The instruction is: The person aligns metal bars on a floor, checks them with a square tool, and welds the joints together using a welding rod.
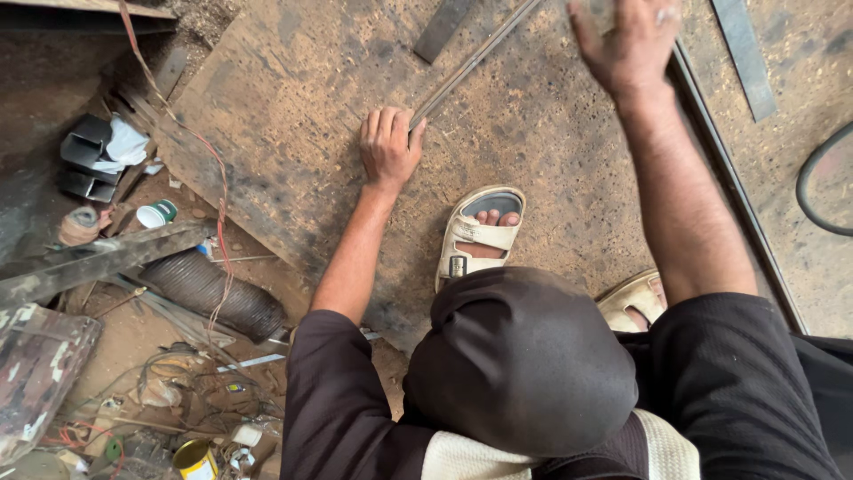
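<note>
Left hand (389, 147) lay flat, fingers pressing the near end of a thin metal rod (471, 62) onto the rusty steel plate (293, 98), pinning it rather than wrapping it. Right hand (629, 40) was raised and blurred above the rod's far stretch, seemingly closed on a small object; could not tell what. Judged: keep the rod pinned flat, fingers well apart from any strike point, sandalled foot (480, 233) clear.

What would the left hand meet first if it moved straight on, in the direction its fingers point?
The left hand lies flat on the metal sheet, fingers toward the top of the view. Its fingertips are already at the thin metal rod, so probably that; otherwise bare sheet.
</note>
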